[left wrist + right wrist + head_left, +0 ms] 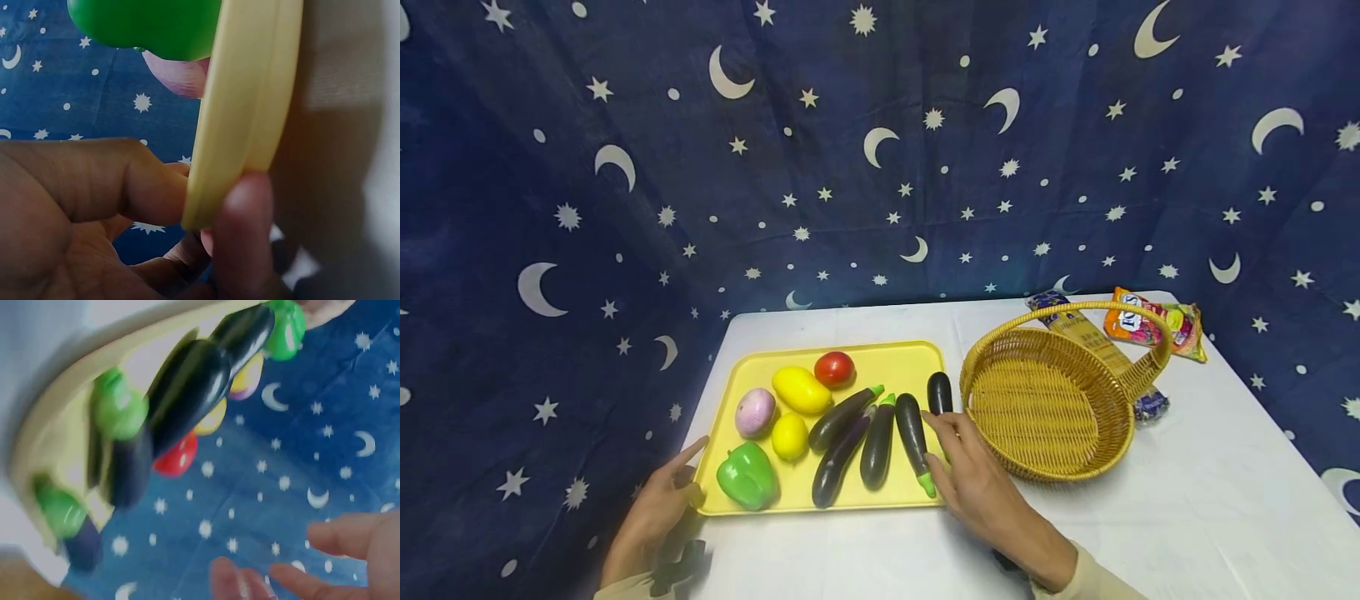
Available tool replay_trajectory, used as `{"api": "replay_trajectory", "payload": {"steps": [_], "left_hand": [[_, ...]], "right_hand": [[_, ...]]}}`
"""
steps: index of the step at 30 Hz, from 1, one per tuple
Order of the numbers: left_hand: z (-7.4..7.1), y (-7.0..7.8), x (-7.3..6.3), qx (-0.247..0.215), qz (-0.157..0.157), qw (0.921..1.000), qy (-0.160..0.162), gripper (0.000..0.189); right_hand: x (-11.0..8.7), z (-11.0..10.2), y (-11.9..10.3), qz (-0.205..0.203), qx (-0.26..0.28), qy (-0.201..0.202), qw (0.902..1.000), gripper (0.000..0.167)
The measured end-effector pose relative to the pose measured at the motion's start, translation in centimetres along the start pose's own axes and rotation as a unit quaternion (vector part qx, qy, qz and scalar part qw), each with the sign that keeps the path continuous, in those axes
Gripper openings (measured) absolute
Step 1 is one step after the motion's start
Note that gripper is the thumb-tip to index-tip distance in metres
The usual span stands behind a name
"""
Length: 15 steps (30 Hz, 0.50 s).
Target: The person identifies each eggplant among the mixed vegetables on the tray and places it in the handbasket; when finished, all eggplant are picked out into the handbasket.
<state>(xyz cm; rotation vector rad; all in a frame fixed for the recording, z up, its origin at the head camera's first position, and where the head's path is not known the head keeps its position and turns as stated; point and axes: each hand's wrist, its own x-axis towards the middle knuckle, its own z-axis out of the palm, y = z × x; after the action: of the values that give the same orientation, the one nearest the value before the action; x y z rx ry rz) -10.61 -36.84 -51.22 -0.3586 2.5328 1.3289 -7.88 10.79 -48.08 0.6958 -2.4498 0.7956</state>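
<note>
My left hand (657,510) pinches the near left corner of a yellow tray (895,365), thumb and finger on opposite sides of its rim (240,106). My right hand (983,487) hovers over the tray's right end, fingers spread. It is nearest to the rightmost eggplant (939,392), whose lower end it partly hides in the head view; another eggplant (911,427) lies just left of it. Several dark eggplants lie on the tray, with a green bell pepper (747,477), a purple onion-like ball (756,413), two yellow fruits (801,390) and a red tomato (834,369).
Right of the tray stands a wicker basket (1037,408) with a tall handle. Behind it lie a long pasta packet (1090,337) and a bright orange snack bag (1157,325). A white cloth covers the table (1210,467); a blue moon-and-star curtain (880,200) hangs behind.
</note>
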Motion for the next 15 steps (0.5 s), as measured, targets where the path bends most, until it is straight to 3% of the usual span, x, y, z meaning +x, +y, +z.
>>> {"api": "replay_trajectory", "payload": {"steps": [4, 9, 15], "left_hand": [[0.1, -0.2, 0.0, 0.019, -0.005, 0.9998, 0.000, 0.091], [0.4, -0.3, -0.2, 0.013, 0.001, 0.9999, -0.002, 0.090], [-0.1, -0.1, -0.3, 0.011, 0.009, 0.9999, 0.001, 0.090]], "right_hand": [[1.1, 2.8, -1.2, 0.061, 0.003, -0.052, 0.9968, 0.064], [1.0, 5.0, -1.4, 0.138, -0.009, -0.097, 0.9856, 0.070], [1.2, 6.4, -1.3, 0.137, -0.028, -0.101, 0.9849, 0.074]]}}
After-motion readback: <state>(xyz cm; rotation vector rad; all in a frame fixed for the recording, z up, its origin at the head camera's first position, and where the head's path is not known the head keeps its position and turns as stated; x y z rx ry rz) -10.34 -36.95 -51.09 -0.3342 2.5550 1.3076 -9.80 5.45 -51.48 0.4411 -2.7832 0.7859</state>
